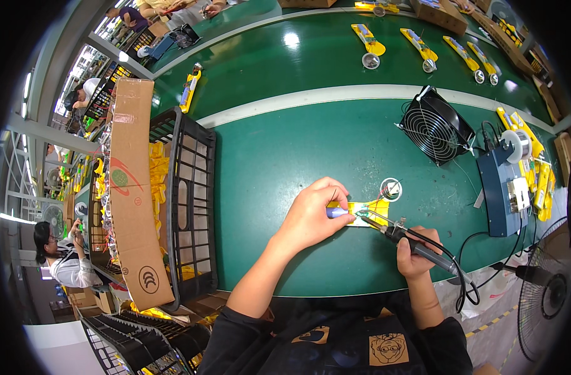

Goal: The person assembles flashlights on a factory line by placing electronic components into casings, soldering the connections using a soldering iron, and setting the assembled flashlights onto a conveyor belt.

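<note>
On the green bench mat, a yellow flashlight shell lies with a blue cylindrical battery, a small green circuit board and thin wires in it. A round silver reflector sits just beyond, joined by wires. My left hand closes thumb and fingers around the battery end of the shell. In my right hand is a soldering iron with a thin metal feed tube along it. Its tip points at the circuit board; whether it touches cannot be made out.
Left stands a black crate of yellow parts with a cardboard flap. A black fan, blue soldering station and solder spool stand right. Several flashlight shells lie on the far green belt. Other people work farther left.
</note>
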Tool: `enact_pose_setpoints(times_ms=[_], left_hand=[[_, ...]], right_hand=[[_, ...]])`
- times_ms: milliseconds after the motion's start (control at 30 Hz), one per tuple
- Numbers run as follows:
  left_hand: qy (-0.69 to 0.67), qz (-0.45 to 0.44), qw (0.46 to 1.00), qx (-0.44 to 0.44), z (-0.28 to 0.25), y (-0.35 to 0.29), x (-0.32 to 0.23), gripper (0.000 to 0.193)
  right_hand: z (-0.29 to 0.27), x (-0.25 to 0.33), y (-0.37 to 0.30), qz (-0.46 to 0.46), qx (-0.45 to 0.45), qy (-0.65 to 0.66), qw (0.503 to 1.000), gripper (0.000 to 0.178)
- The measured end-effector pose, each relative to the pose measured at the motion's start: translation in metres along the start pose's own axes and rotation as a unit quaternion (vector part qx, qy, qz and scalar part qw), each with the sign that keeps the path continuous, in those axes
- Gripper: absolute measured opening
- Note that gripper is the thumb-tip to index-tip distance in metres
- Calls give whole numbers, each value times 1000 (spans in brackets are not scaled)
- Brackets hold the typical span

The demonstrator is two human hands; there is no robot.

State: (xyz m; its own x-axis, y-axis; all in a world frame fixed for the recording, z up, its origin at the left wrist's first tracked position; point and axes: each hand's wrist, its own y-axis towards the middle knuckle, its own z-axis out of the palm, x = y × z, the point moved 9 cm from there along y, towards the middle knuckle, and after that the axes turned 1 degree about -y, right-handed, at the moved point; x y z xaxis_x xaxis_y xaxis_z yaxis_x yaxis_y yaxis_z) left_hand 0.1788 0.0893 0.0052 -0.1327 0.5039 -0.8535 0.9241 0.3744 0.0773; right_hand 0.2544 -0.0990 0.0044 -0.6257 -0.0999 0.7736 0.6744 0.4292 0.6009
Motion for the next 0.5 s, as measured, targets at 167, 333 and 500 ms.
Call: enact_pose_setpoints(times_ms=[167,333,500], left_hand=[[3,0,1000,-1,0,0,0,18],[6,0,1000,1,1,-1,1,17],[9,0,1000,1,1,-1,1,17]], right_hand=[[0,4,3,-9,-8,5,1000,21],[-2,4,1,-29,-8,-16,999,21],[-2,2,1,-11,-6,-8,1000,21]])
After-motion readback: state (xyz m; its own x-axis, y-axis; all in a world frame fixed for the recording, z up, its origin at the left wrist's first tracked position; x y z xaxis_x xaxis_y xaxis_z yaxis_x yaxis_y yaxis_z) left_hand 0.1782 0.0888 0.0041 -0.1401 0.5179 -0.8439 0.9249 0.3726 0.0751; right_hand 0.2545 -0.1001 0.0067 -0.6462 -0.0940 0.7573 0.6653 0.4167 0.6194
